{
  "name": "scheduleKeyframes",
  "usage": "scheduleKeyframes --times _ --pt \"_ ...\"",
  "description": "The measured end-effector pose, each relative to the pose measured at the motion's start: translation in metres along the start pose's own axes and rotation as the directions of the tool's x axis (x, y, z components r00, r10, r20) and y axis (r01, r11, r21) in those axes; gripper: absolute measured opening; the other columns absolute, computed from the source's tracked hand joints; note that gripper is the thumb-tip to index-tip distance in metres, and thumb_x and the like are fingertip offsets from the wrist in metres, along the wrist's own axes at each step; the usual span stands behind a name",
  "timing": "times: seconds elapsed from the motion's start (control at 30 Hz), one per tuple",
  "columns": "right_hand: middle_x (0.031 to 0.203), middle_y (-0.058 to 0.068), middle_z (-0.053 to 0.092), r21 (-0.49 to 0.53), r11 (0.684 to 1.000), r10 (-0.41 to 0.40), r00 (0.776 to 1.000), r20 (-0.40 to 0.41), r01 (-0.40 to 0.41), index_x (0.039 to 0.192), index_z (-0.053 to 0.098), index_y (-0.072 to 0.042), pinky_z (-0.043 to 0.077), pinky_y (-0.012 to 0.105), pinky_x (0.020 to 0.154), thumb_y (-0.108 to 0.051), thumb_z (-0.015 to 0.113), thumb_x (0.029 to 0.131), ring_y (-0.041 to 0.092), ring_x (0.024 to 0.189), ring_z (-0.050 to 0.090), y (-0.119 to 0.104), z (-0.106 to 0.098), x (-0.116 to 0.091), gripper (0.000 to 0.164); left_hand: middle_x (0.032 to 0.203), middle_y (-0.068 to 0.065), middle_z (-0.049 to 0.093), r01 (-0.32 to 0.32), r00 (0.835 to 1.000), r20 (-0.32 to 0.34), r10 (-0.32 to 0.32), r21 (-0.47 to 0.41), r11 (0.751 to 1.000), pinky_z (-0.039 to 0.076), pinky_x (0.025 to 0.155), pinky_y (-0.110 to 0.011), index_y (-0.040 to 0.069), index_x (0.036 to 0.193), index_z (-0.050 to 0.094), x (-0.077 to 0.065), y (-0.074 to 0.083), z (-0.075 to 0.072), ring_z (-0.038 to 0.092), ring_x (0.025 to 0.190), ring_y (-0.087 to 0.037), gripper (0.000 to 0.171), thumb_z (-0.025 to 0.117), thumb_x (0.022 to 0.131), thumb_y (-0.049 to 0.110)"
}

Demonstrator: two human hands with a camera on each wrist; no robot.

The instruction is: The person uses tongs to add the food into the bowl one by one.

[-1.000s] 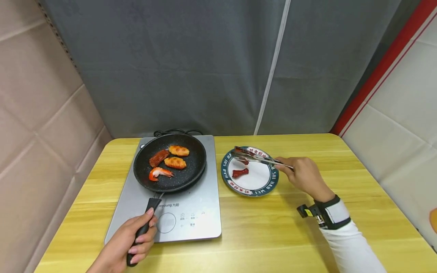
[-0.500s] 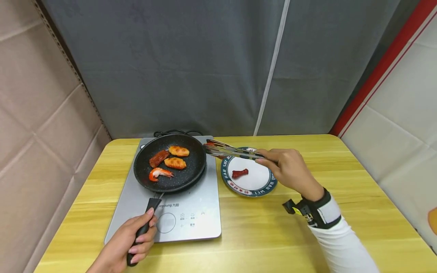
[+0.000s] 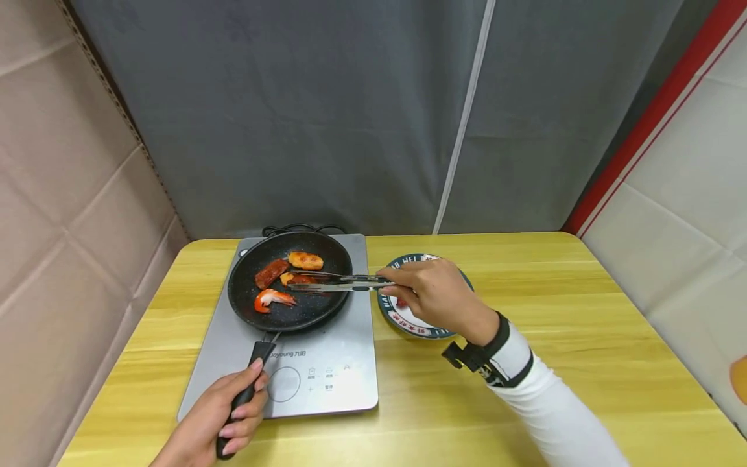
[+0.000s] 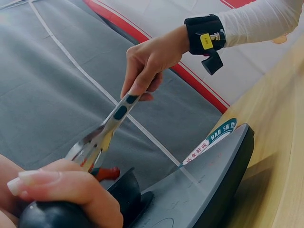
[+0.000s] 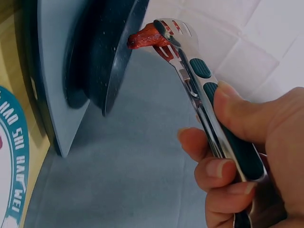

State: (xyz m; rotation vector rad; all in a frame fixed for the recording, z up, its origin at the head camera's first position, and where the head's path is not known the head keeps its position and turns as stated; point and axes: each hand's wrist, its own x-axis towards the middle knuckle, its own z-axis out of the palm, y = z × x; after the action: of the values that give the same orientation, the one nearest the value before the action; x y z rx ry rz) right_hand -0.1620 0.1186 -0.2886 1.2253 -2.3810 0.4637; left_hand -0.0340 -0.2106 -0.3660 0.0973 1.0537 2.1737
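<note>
My left hand (image 3: pixel 217 415) grips the black handle (image 3: pixel 262 351) of a frying pan (image 3: pixel 315 314). My right hand (image 3: pixel 439 297) holds metal tongs (image 3: pixel 363 285), reaching in from the right above the pan. In the right wrist view the tongs' slotted ends pinch a red chicken drumstick (image 5: pixel 144 38), mostly hidden by the tongs in the head view. Inside the pan lie a shrimp (image 3: pixel 272 299), a reddish-brown slab of meat (image 3: pixel 270 274) and two chicken wings, the far wing (image 3: pixel 306 261) plain to see and the near wing (image 3: pixel 286 279) partly covered by the tongs.
The pan sits on a silver induction cooktop (image 3: pixel 350 392), with a black cord (image 3: pixel 303 227) behind it. To its right is a round plate (image 3: pixel 411 329), partly under my right hand, with a red drumstick (image 3: pixel 401 302) on it. A grey curtain (image 3: pixel 292 130) hangs behind the wooden table (image 3: pixel 525 285).
My right hand has carried the tongs and the drumstick leftward from the plate to over the pan. The left hand has kept its grip on the handle.
</note>
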Motion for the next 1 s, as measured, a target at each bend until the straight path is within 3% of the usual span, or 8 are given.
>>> scheduleKeyframes --times 0.2,0.5,0.63,0.83,1.0 --pt "0.076 -0.008 0.066 0.010 1.000 -0.014 0.999 0.049 0.013 0.103 0.070 -0.015 0.048 0.019 0.053 -0.029 0.062 0.089 0.000 0.063 0.055 -0.008 0.018 0.008 0.022 0.060 0.006 0.033 0.006 1.000 0.018 -0.005 -0.008 1.000 0.007 0.037 -0.032 0.012 0.089 0.046 0.000 -0.001 -0.001 0.022 0.041 -0.006 0.038 0.018 0.104 0.034" --pt "0.065 -0.009 0.053 -0.058 0.997 -0.047 0.996 0.073 0.051 0.098 0.068 -0.018 0.040 0.023 0.042 -0.033 0.059 0.090 0.004 0.053 0.048 -0.014 0.036 0.012 0.019 0.060 0.006 0.032 0.017 1.000 0.017 -0.016 -0.008 1.000 0.008 0.037 -0.031 0.013 0.089 0.046 0.000 0.001 -0.002 0.024 0.041 -0.006 0.039 0.019 0.104 0.035" --pt "0.065 -0.010 0.051 -0.053 0.998 -0.023 0.994 0.110 0.029 0.098 0.067 -0.020 0.038 0.021 0.041 -0.034 0.059 0.090 0.003 0.053 0.046 -0.016 0.037 0.013 0.018 0.060 0.006 0.033 0.020 1.000 0.005 -0.020 -0.010 1.000 0.009 0.037 -0.031 0.012 0.089 0.046 0.000 0.000 -0.002 0.025 0.042 -0.006 0.038 0.020 0.104 0.035" --pt "0.072 -0.010 0.059 -0.027 0.999 0.034 0.985 0.170 -0.029 0.108 0.068 -0.020 0.039 0.019 0.045 -0.037 0.058 0.090 0.001 0.055 0.046 -0.016 0.031 0.015 0.027 0.060 0.007 0.033 0.011 1.000 0.009 -0.011 -0.006 1.000 0.009 0.037 -0.030 0.012 0.089 0.046 0.000 0.000 -0.002 0.024 0.042 -0.005 0.038 0.019 0.104 0.034" --pt "0.081 -0.011 0.066 0.033 0.997 0.056 0.980 0.190 -0.063 0.107 0.070 -0.020 0.041 0.019 0.049 -0.038 0.059 0.089 0.000 0.058 0.047 -0.016 0.023 0.014 0.027 0.060 0.006 0.033 0.003 1.000 0.025 -0.003 -0.003 1.000 0.008 0.036 -0.030 0.013 0.089 0.046 0.000 0.000 -0.002 0.023 0.041 -0.006 0.039 0.017 0.104 0.034"
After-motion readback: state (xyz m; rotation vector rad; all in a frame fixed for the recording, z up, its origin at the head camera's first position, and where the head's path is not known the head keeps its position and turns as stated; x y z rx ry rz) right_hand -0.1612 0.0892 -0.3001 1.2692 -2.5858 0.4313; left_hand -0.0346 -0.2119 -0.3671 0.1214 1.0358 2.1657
